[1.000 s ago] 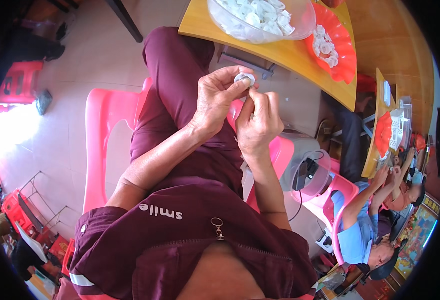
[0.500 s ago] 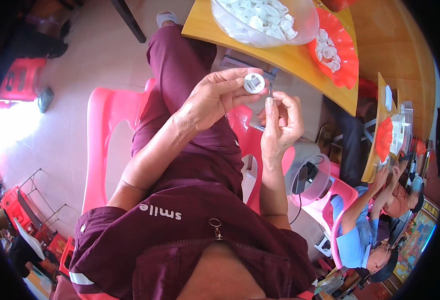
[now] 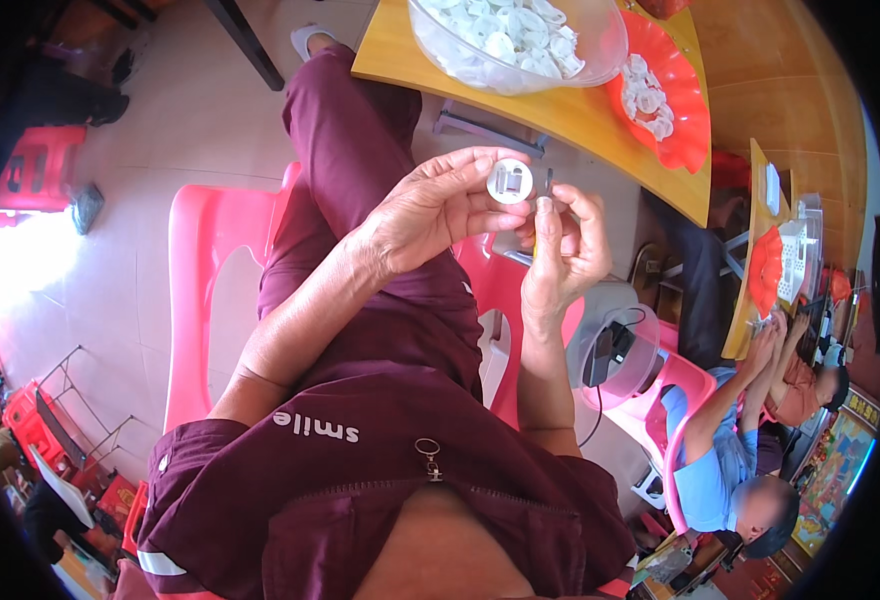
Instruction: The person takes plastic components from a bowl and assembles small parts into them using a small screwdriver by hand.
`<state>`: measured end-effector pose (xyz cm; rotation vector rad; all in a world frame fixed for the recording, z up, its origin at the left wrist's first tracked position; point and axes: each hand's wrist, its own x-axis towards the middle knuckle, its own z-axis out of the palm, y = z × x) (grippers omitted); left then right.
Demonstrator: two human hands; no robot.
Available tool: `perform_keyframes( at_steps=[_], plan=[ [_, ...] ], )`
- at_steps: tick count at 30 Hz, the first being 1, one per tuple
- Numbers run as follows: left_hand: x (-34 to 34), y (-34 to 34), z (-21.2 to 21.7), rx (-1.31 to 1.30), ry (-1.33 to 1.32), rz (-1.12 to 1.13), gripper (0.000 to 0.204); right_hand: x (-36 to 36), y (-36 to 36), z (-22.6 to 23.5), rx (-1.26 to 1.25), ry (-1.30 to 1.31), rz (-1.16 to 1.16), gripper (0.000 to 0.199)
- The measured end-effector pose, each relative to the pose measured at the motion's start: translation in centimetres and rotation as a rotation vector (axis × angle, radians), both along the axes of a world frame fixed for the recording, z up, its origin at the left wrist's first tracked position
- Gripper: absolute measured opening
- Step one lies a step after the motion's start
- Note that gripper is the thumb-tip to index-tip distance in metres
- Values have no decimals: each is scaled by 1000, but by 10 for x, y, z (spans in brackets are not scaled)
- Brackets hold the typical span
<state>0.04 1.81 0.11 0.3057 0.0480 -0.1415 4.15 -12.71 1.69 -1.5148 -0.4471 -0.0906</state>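
Observation:
Near the middle, my left hand (image 3: 422, 208) pinches a small round white plastic part (image 3: 501, 192) between thumb and fingers. The part's face is turned up and has a squarish recess with greyish insides. Just to its right, my right hand (image 3: 568, 242) is closed on a slim tool whose narrow dark blade (image 3: 550, 178) points up past the thumb tip. A bit of yellow below the fingers may be its handle; the grip hides most of it. The blade stands beside the white part, with a small gap between them.
A clear bowl (image 3: 608, 45) of white plastic pieces stands on the yellow wooden table (image 3: 390, 50) ahead. Beside it a red scalloped tray (image 3: 682, 125) holds several white scraps. Pink chairs (image 3: 195, 270) and a clear tub (image 3: 648, 365) with a black adapter are near. Other people sit at right.
The white part has turned slightly in my left hand. My right hand's tool now shows more blade and points straighter up. The view has shifted slightly.

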Motion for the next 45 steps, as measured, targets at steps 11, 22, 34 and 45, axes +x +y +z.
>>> perform_keyframes(
  at_steps=[11, 22, 34, 45],
  plan=[
    [0, 4, -13, 7, 26, 35, 34, 2, 0, 1, -104, -6, 27, 16],
    [-3, -5, -1, 577, -6, 222, 26, 2, 6, 6, -244, -10, 71, 16],
    [-1, -16, -1, 772, -55, 225, 19, 3, 5, -4, -235, 122, -21, 12],
    [2, -7, 5, 681, 12, 283, 22, -2, 6, 18, -173, 212, 111, 21]
  ],
)
